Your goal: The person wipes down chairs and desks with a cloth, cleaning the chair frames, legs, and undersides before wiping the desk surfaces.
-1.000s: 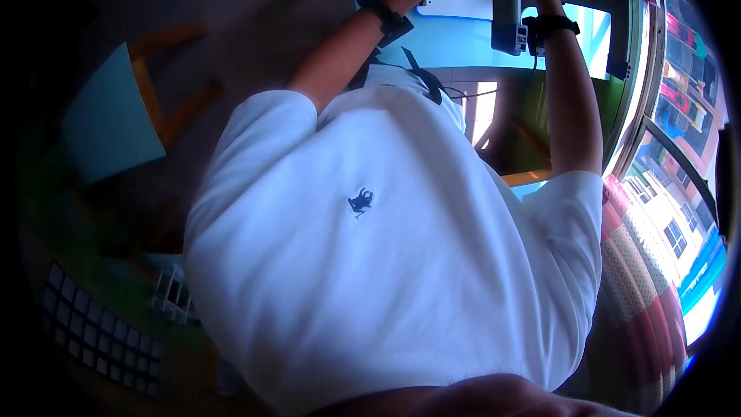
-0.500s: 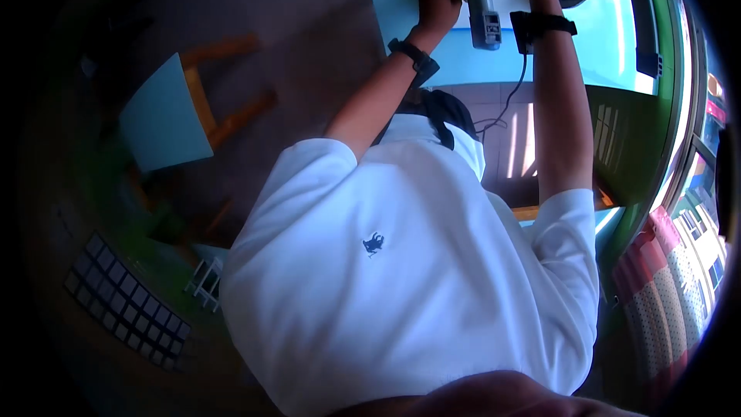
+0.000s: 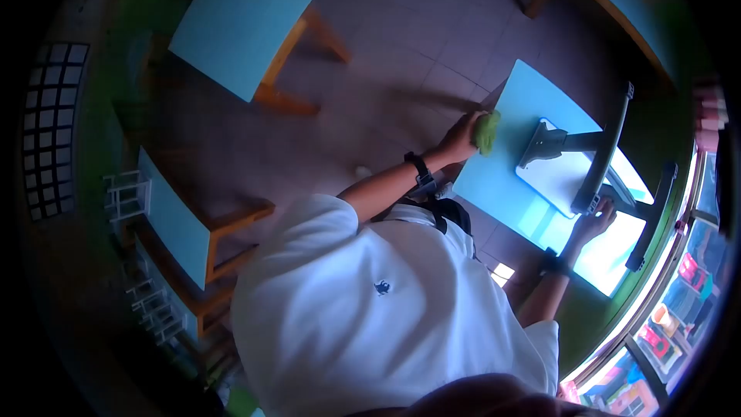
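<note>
My left hand point(image 3: 463, 137) is closed around a crumpled green cloth point(image 3: 485, 133) at the left edge of a light-blue table point(image 3: 494, 177). On that table lies an upturned piece of furniture with a white, blue-rimmed panel point(image 3: 552, 177) and grey legs point(image 3: 604, 154) sticking up. My right hand point(image 3: 594, 222) is at its near side, with fingers bent around part of the grey frame; the exact grip is partly hidden. Both wrists carry dark bands.
Another light-blue table point(image 3: 243, 35) with wooden legs stands at the upper left, and a further one point(image 3: 174, 216) is at the lower left beside white stools point(image 3: 127, 193). A window point(image 3: 656, 332) runs along the right. A wooden-edged table point(image 3: 625, 0) is at the top right.
The view has swung, showing more floor and the whole table. My left hand, holding the green cloth, has moved away from the grey leg to the table's left edge. My right hand stays by the frame.
</note>
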A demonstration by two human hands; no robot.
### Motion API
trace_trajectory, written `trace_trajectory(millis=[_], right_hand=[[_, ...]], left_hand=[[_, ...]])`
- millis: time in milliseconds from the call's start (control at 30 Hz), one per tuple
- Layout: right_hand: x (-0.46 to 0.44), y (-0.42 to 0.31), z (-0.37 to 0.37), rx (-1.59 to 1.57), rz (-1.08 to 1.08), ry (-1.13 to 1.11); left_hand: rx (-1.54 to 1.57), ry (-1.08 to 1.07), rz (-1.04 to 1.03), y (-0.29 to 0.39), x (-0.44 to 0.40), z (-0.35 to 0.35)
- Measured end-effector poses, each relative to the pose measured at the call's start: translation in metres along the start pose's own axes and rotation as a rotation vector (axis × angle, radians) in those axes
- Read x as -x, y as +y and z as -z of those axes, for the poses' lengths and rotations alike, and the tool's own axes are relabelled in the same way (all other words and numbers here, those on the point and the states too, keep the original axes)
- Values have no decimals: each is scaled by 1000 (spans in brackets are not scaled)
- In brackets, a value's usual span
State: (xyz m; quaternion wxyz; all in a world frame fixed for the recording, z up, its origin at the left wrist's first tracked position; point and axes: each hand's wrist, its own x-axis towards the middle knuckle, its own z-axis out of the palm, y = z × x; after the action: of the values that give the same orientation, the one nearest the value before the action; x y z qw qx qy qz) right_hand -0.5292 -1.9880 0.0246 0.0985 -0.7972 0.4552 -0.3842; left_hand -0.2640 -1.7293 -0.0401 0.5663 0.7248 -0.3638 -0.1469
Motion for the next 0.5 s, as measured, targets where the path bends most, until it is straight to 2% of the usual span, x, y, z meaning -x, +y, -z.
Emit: trace_trajectory(millis=[33,67,100,133,167,200,233,267,300,367,433,467,500], right_hand=[[40,12,5,133,27,-32],[80,14,3,117,-76,-19],[117,-2,7,125,-129,-131],[155,-13,11,126,-110,-223],[188,-39,11,94,-151,-312],[218,-54,7,97,-100,-456],[249,-48,-8,118,12,-538],[264,-84,-12,29,2,-606],[271,-144,-13,-39,-127,-756],[295,-157,-51,-193,-27,-993],[301,-210,-84,-164,111,-1248],[311,-208,-117,-305,131,-1316],[313,-238,-144,-457,155,-1390]], left_hand=[[-93,86,-66,-18,19,37],[-151,85,-43,-33,28,60],[-205,86,-8,-45,37,84],[-183,134,-2,-40,47,110],[-92,59,121,-30,54,142],[10,-14,235,-28,65,175],[46,38,232,-47,76,197],[61,-13,247,-75,86,206],[28,-32,209,-87,98,219],[-105,-37,85,-97,117,246],[154,-86,245,-85,142,287],[176,-120,293,-90,152,298],[187,-149,342,-93,159,314]])
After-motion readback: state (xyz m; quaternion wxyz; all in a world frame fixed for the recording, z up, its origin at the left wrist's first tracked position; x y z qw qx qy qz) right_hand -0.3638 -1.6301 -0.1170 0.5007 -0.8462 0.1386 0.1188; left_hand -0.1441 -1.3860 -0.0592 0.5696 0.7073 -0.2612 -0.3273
